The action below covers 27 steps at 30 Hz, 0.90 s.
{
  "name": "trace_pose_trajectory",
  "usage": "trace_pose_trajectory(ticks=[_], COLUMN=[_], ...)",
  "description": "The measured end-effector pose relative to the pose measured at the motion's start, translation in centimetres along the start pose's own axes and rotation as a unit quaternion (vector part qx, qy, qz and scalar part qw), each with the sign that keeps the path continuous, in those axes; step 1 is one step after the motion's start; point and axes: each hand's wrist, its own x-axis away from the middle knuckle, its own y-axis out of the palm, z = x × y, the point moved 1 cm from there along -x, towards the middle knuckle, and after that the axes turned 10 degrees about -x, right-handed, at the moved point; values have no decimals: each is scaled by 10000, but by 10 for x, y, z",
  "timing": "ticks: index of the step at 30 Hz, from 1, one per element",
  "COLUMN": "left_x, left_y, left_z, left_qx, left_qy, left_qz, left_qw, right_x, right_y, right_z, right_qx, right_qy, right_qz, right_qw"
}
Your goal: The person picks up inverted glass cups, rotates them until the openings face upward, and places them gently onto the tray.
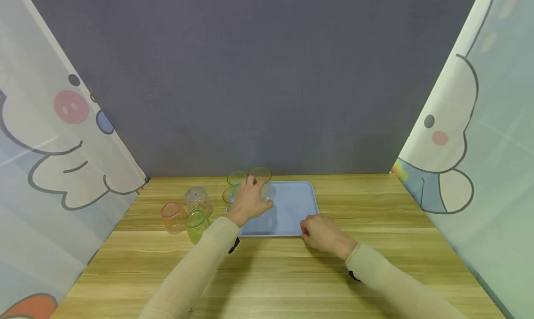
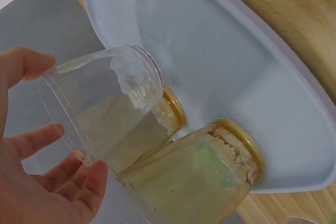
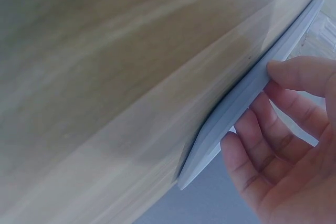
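My left hand [image 1: 251,200] holds a clear glass [image 2: 100,90] by its rim, thumb on one side and fingertips on the other. The glass is over the left part of a light-blue tray [image 1: 292,207]. Close beside it two amber-tinted glasses, one nearer [image 2: 194,171] and one partly behind the clear glass [image 2: 170,108], stand with their bases on the tray. At the tray's front right corner, my right hand [image 1: 325,234] pinches the rim, thumb outside and curled fingers over the edge.
Left of the tray, a pink glass [image 1: 173,217], a pale purple glass [image 1: 199,202] and a green glass [image 1: 197,226] stand on the wooden table [image 1: 271,277]. A dark grey panel [image 1: 267,87] rises behind the table, with printed curtains [image 1: 492,170] at both sides.
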Motion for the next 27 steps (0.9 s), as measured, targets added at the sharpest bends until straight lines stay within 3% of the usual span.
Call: trace_pose_trajectory(ticks=[27], left_x=[-3], left_y=[9], left_z=[-5], left_qx=[-282], left_qy=[-20], left_qz=[-63], left_qw=[9996], right_x=[1], right_y=[-1], right_z=[-1], right_qx=[5], right_qy=[-108], right_qz=[-12], right_qw=[9999])
